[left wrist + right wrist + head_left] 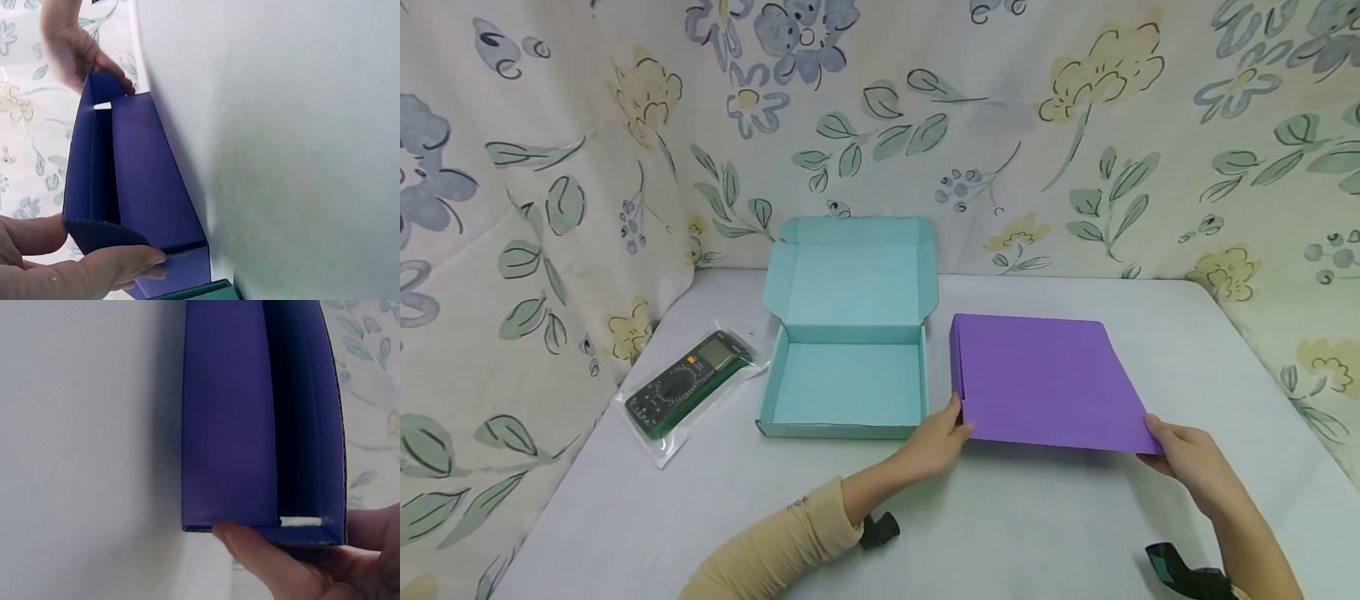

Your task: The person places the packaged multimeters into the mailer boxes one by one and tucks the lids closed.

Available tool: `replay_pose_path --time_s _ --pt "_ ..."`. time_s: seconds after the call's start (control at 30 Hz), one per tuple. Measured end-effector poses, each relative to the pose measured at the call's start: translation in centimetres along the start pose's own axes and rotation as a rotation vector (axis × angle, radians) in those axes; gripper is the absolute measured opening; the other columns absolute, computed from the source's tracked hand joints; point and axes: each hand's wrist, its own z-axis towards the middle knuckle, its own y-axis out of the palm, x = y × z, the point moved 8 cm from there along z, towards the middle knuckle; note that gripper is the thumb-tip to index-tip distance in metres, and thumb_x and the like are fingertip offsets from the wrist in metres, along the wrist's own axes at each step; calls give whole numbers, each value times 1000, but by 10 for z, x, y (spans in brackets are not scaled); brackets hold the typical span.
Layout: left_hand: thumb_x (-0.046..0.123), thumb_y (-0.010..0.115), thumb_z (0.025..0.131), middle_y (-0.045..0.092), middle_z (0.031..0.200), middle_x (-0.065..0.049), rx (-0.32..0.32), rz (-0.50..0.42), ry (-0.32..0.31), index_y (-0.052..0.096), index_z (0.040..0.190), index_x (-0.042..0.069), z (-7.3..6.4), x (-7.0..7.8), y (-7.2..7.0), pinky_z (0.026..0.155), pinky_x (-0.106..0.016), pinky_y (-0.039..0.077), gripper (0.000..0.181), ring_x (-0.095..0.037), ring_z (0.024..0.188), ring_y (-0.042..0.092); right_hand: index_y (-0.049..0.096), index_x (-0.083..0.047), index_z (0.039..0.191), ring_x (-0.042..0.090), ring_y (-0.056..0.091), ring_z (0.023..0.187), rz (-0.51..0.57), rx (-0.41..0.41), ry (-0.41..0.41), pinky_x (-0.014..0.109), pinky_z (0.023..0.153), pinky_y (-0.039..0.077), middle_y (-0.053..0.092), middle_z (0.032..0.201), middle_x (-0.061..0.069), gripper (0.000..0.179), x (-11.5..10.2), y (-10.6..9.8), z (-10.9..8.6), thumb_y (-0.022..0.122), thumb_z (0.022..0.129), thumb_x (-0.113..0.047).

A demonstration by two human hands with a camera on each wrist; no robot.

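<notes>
A purple cardboard box is held by both hands at its two near corners. Its lid stands slightly raised, and a dark gap shows between lid and front wall in both wrist views. My left hand grips the near left corner, thumb and fingers either side of the side flap. At the near right corner, my right hand pinches the lid's edge, with fingers on the side flap. What the purple box contains is hidden.
Left of the purple box, a turquoise box stands with its lid up at the back. Farther left lies a multimeter in a clear plastic bag. A floral curtain hangs behind the white table.
</notes>
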Motion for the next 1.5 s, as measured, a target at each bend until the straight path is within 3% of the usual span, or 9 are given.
replay_pose_path --time_s 0.1,0.4,0.6,0.77,0.87,0.93,1.07,1.2,1.5 --pt "15 51 102 37 148 -25 0 22 7 21 148 -13 3 1 -4 108 -41 38 62 -33 134 42 28 34 129 -2 63 80 0 18 -12 23 73 57 47 124 46 65 3 -2 0 25 108 -28" --pt "11 68 91 59 128 -22 15 129 41 44 134 -7 12 7 -13 96 -37 49 52 -31 121 55 32 31 130 -7 60 78 10 37 -36 19 71 56 54 119 42 63 7 -3 -1 33 107 -27" --pt "14 79 82 52 137 -20 -67 221 -38 40 142 -8 30 2 -16 102 -37 44 75 -29 127 49 33 30 131 -11 56 81 -12 -1 -51 19 73 56 53 123 41 63 8 -10 3 39 106 -28" --pt "-3 77 79 27 156 -19 -107 -124 -113 18 152 -5 44 -7 -19 115 -38 26 94 -31 143 26 27 22 141 -23 45 96 35 -45 -202 11 80 50 36 143 36 63 4 -17 13 41 106 -28" --pt "-16 73 74 25 157 -19 -108 -320 -131 14 153 -5 50 -10 -20 115 -38 24 99 -31 144 24 14 18 146 -25 41 105 138 -133 -296 6 85 43 19 150 38 61 1 -15 18 41 106 -19" --pt "-19 72 73 22 158 -19 -116 -378 -144 12 153 -5 53 -12 -19 116 -37 23 101 -31 144 22 4 17 147 -26 38 107 213 -220 -317 4 87 40 2 148 42 63 2 -10 21 41 105 -13" --pt "-22 70 73 18 159 -19 -138 -424 -162 9 153 -6 56 -13 -14 117 -36 20 102 -30 145 19 -5 17 146 -25 37 107 285 -312 -315 3 87 38 -10 146 43 69 6 -4 25 44 103 -6" --pt "-22 71 71 23 157 -20 -111 -393 -152 12 153 -6 56 -13 -14 116 -38 23 102 -32 144 22 -7 19 144 -23 39 112 312 -330 -368 4 90 38 -11 144 45 72 4 -3 27 47 100 1" --pt "-15 77 70 29 155 -20 -45 -148 -157 17 153 -4 56 -15 -14 116 -41 24 102 -33 142 26 -8 19 144 -21 41 112 323 -326 -400 6 90 40 -11 144 45 82 -1 0 35 55 92 9"
